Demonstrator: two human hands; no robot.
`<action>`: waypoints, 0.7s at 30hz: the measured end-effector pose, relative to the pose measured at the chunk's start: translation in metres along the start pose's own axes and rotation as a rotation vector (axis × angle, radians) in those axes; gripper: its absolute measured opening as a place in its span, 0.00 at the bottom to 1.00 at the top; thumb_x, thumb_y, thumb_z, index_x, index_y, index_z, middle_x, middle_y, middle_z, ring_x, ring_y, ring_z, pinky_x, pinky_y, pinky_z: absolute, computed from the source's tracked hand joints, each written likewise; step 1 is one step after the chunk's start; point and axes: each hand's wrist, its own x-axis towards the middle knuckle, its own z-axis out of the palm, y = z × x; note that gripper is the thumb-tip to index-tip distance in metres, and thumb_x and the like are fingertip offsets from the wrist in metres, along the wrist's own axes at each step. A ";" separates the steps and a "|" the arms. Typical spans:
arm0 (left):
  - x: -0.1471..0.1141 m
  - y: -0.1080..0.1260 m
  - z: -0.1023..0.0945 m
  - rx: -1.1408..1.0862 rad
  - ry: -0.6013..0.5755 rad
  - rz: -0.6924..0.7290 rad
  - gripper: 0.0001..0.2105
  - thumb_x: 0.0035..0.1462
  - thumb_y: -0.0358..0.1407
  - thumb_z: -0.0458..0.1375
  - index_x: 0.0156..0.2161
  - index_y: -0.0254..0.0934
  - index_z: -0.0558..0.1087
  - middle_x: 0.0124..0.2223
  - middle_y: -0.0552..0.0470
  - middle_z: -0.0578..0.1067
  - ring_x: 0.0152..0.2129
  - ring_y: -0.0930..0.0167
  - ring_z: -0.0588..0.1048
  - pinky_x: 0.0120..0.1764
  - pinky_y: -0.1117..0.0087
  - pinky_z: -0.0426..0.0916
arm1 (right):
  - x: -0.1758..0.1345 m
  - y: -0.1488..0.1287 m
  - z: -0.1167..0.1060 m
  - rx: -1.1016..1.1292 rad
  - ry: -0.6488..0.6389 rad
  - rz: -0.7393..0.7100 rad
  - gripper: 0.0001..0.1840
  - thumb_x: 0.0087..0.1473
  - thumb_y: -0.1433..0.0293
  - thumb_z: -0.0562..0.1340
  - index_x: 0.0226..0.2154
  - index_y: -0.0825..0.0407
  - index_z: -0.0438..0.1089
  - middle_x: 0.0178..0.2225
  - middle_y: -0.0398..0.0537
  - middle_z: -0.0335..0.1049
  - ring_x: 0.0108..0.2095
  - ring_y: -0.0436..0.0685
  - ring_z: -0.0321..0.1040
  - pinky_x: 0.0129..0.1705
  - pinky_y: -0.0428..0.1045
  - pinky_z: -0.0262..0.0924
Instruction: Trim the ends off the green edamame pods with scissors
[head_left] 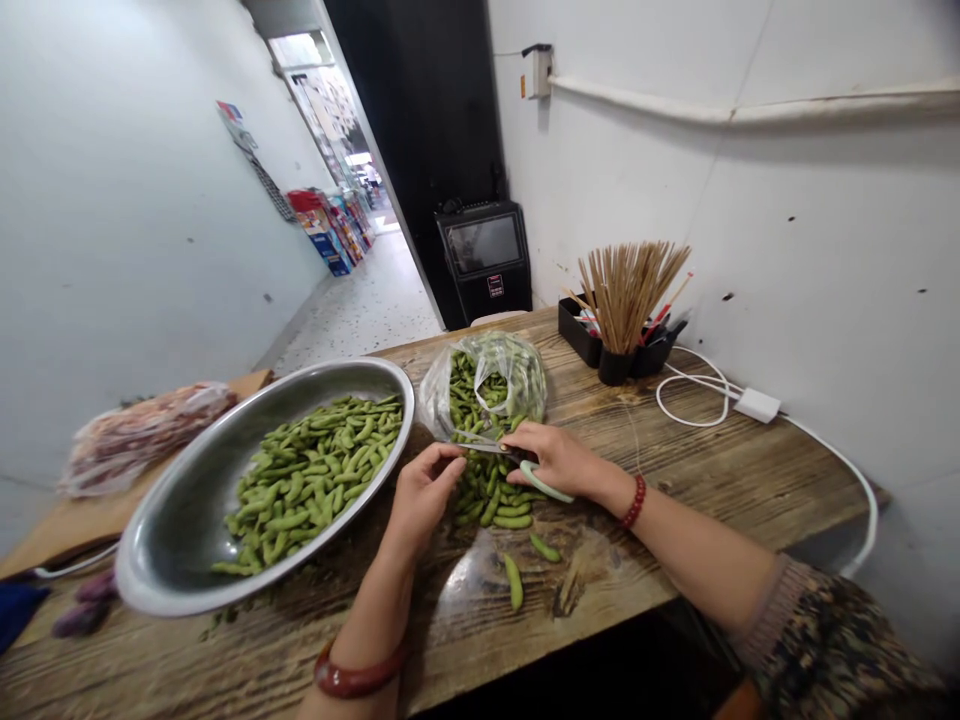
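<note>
My right hand (559, 460) is closed around scissors (551, 484) with pale green handles. Their blades point left, parted, over a pile of green edamame pods (487, 495). At the blade tips, the thumb and fingers of my left hand (425, 490) are pinched together; what they hold is too small to make out. More pods spill from a clear plastic bag (529, 370) just beyond my hands. To the left, a large steel basin (180, 540) contains many pods. Two loose pods, one a single edamame pod (513, 582), lie near the table's front edge.
A black holder (616, 368) with wooden skewers (626, 290) stands at the back right. Beside it runs a white cable (694, 422) with an adapter (757, 404). Bagged meat (150, 430) lies on a board behind the basin. A black speaker (486, 255) stands beyond the wooden table (600, 560).
</note>
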 end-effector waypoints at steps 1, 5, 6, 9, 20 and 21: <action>-0.001 0.002 0.000 -0.071 -0.004 -0.040 0.08 0.50 0.38 0.62 0.33 0.35 0.74 0.27 0.55 0.72 0.22 0.74 0.67 0.27 0.74 0.62 | 0.000 0.000 0.000 0.015 -0.004 0.002 0.21 0.44 0.68 0.71 0.43 0.50 0.72 0.35 0.45 0.70 0.31 0.52 0.68 0.35 0.45 0.62; -0.006 0.013 -0.001 -0.365 -0.084 -0.146 0.10 0.53 0.40 0.60 0.36 0.35 0.71 0.30 0.53 0.74 0.21 0.76 0.68 0.23 0.76 0.60 | 0.001 0.002 0.002 0.076 0.066 0.021 0.21 0.47 0.67 0.70 0.45 0.52 0.72 0.35 0.47 0.70 0.31 0.52 0.67 0.34 0.46 0.62; -0.006 0.015 -0.001 -0.430 -0.107 -0.167 0.09 0.54 0.40 0.60 0.36 0.36 0.70 0.33 0.52 0.75 0.22 0.75 0.70 0.22 0.76 0.60 | 0.002 0.003 0.002 0.091 0.098 0.027 0.21 0.47 0.67 0.69 0.46 0.52 0.71 0.35 0.47 0.70 0.31 0.52 0.66 0.34 0.47 0.62; -0.009 0.019 0.000 -0.534 -0.133 -0.213 0.09 0.52 0.39 0.62 0.35 0.37 0.68 0.35 0.52 0.76 0.22 0.75 0.71 0.21 0.77 0.61 | 0.002 0.001 0.002 0.136 0.158 0.032 0.22 0.48 0.66 0.68 0.47 0.54 0.70 0.35 0.48 0.69 0.32 0.53 0.66 0.35 0.48 0.62; -0.010 0.018 0.003 -0.512 -0.102 -0.264 0.10 0.45 0.33 0.67 0.34 0.32 0.75 0.28 0.54 0.74 0.20 0.78 0.69 0.24 0.78 0.63 | 0.001 -0.010 -0.001 0.207 0.103 0.001 0.22 0.49 0.66 0.68 0.47 0.54 0.71 0.36 0.49 0.69 0.34 0.54 0.67 0.37 0.48 0.64; -0.010 0.019 0.003 -0.524 -0.116 -0.252 0.10 0.46 0.33 0.67 0.34 0.33 0.74 0.30 0.53 0.75 0.21 0.78 0.70 0.24 0.78 0.63 | 0.001 -0.009 -0.001 0.210 0.103 0.001 0.22 0.49 0.66 0.68 0.47 0.54 0.71 0.36 0.49 0.69 0.34 0.54 0.67 0.37 0.48 0.64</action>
